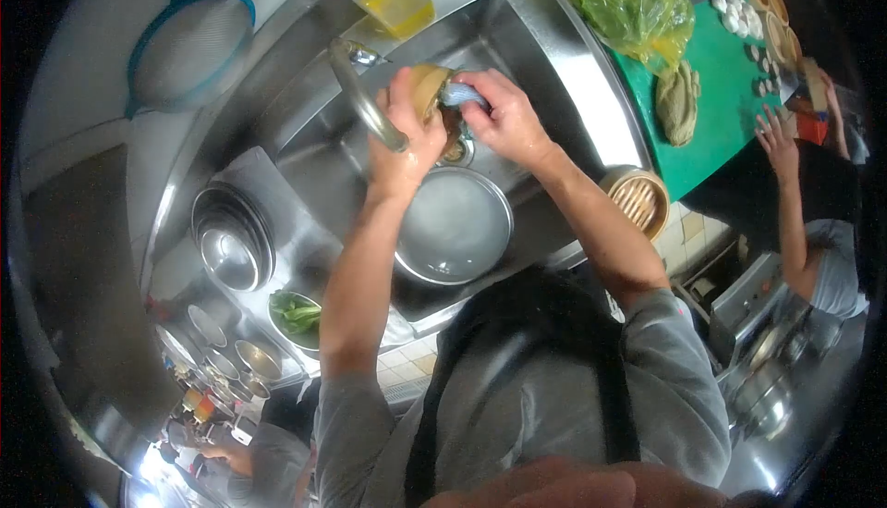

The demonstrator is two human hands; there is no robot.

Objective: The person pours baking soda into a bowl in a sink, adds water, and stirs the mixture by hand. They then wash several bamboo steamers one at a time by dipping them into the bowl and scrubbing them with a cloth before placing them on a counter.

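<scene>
At twelve o'clock in your view, your left hand (413,134) grips a yellowish-brown item (427,86) over the sink (547,106); your right hand (510,122) pinches a blue item (461,94) beside it. Moving either calls for clearing the faucet (359,96), at nine o'clock.

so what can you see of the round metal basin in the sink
The round metal basin has a thin, shiny rim and sits upright in the near part of the sink. It looks filled with greyish, cloudy liquid that catches small glints. Neither the left hand nor the right hand touches it; both are beyond its far edge. Its depth is hard to tell.
</scene>
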